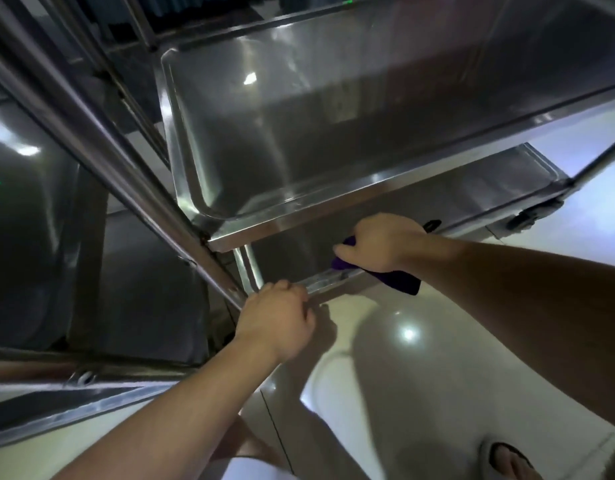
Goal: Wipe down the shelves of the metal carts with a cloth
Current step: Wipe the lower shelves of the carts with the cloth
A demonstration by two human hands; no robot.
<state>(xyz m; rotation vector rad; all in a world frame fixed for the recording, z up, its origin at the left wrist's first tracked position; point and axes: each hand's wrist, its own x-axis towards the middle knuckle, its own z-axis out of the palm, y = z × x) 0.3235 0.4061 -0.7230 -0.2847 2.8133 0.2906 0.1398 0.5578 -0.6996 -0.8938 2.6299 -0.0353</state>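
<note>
Gripping a purple cloth [399, 282], my right hand [382, 242] presses it on the lower shelf [299, 251] front rim. My left hand [278, 320] curls its grip around that cart's corner post [226, 282].

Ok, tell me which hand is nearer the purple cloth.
Right. The right hand holds the purple cloth against the front rim of the lower shelf. The left hand grips that rim near the corner, apart from the cloth.
</note>
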